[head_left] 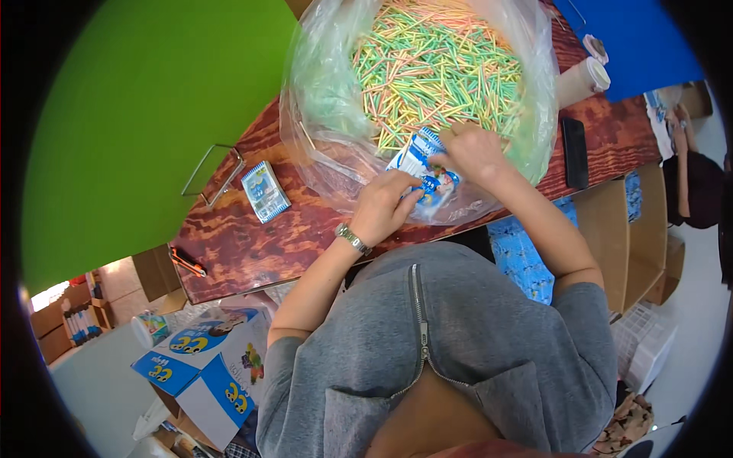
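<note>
A small blue and white plastic packet (437, 189) lies tilted over the near rim of a big clear plastic bag (324, 99). My left hand (383, 202), wearing a metal watch, is closed on the packet's left side. Curled at its upper right edge is my right hand (475, 155), thumb over the packet's front. Whether those fingers grip the packet or something small is hidden. Thin candy sticks (439, 72) in yellow, green, pink and orange fill the bag just beyond both hands.
On the red-brown wooden table (229, 259) lie another packet (266, 191), an orange cutter (188, 261) and a black phone (575, 153). A wire stand (214, 175) sits at the left edge. A whitish cylinder (584, 82) is beyond the phone. Cartons (206, 382) stand below left.
</note>
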### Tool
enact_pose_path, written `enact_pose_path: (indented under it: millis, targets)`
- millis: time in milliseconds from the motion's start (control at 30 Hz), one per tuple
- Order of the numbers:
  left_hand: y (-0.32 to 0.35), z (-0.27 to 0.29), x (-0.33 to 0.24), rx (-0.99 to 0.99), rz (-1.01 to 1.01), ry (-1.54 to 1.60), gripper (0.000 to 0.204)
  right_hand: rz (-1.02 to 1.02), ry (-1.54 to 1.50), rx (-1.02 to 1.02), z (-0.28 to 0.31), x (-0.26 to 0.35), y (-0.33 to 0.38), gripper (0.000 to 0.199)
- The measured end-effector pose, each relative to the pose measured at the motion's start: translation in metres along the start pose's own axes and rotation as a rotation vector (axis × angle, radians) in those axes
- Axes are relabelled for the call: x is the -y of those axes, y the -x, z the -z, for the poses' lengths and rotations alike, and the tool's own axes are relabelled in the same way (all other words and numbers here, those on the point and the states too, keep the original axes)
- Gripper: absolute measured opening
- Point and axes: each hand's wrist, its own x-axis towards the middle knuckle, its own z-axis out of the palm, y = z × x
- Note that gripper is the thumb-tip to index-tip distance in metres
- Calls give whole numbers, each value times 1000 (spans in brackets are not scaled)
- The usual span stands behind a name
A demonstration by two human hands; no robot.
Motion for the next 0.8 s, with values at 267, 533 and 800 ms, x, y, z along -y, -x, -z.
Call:
enact_pose_path:
  millis: [267,533,800]
  targets:
    - [-7,-16,26,-66,-125,-104,21,-151,-82,139,-10,2,-14,19]
    - [-7,-20,30,14,-107,-40,22,-13,-107,-78,-14,1,-3,10]
    - [-28,-11,24,-137,-148,-35,23,90,-29,-145,-16,-11,5,18]
